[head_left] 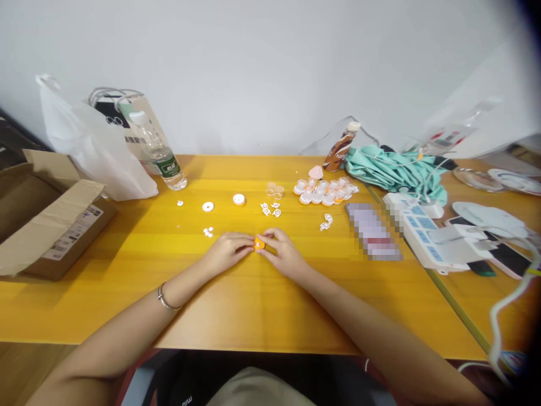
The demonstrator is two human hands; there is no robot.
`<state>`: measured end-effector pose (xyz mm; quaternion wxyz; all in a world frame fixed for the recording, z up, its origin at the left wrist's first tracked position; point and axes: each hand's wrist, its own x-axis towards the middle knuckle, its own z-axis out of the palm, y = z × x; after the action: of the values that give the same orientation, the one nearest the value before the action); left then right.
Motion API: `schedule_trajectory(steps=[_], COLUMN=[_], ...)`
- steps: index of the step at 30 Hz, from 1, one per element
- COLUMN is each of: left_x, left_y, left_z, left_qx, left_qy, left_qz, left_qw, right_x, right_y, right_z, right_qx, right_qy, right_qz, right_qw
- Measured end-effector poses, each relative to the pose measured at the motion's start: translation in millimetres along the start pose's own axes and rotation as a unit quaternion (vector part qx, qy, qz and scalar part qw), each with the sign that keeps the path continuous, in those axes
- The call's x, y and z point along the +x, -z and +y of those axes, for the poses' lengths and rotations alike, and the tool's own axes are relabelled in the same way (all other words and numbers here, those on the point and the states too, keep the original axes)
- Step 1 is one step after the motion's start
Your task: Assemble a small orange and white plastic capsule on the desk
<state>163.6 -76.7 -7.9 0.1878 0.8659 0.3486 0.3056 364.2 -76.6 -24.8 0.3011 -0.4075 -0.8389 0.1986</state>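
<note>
Between my two hands is a small orange plastic part (259,244) with a whitish spot at its middle. My left hand (226,250) pinches it from the left, and my right hand (284,255) grips it from the right with the fingers curled round. Just beyond them lie white lattice-like pieces (270,210) and clear ring-shaped pieces (274,190). Left of these are a round white piece (239,199), a white disc with a hole (208,207) and several tiny white bits (208,232). Farther right sits a cluster of clear-topped orange-and-white round pieces (325,192).
An open cardboard box (80,237), a white plastic bag (101,152) and a water bottle (167,163) stand at left. On the right are a brown drink bottle (338,149), a folded teal cloth (389,169), a blurred-out phone (374,231) and a power strip (422,234) with cables.
</note>
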Motion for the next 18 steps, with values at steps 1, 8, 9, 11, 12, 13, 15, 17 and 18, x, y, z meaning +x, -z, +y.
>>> schedule_trajectory(steps=[1, 8, 9, 11, 12, 13, 15, 17, 18], left_x=[-0.2, -2.8, -3.1, -3.5, -3.6, -3.5, -3.3, -3.1, -3.1], left_y=[-0.2, -0.9, -1.3, -1.7, -1.6, -1.3, -0.3, 0.8, 1.2], left_z=[-0.6, -4.2, -4.2, -3.9, -3.5, -3.1, -2.0, -1.3, -1.1], left_qx=[0.01, 0.046, 0.046, 0.039, 0.035, 0.033, 0.036, 0.043, 0.047], left_qy=[0.0, 0.0, -0.001, -0.007, -0.01, -0.015, -0.022, -0.029, -0.032], left_qz=[0.005, 0.004, 0.006, 0.008, 0.008, 0.007, 0.004, 0.001, 0.001], left_qw=[1.0, 0.999, 0.999, 0.999, 0.999, 0.999, 0.999, 0.999, 0.998], right_x=[0.3, -1.0, -1.3, -1.9, -2.1, -2.2, -2.4, -2.4, -2.5], right_y=[-0.5, -1.0, -1.1, -1.2, -1.2, -1.3, -1.2, -1.1, -1.0], right_z=[-0.1, -3.6, -3.6, -3.0, -2.5, -2.0, -0.9, -0.2, 0.1], right_qx=[0.014, 0.075, 0.075, 0.078, 0.08, 0.083, 0.089, 0.092, 0.093], right_qy=[0.001, -0.03, -0.031, -0.029, -0.027, -0.027, -0.029, -0.029, -0.028], right_qz=[0.003, 0.022, 0.025, 0.03, 0.032, 0.034, 0.038, 0.041, 0.042], right_qw=[1.0, 0.996, 0.996, 0.996, 0.996, 0.996, 0.995, 0.994, 0.994])
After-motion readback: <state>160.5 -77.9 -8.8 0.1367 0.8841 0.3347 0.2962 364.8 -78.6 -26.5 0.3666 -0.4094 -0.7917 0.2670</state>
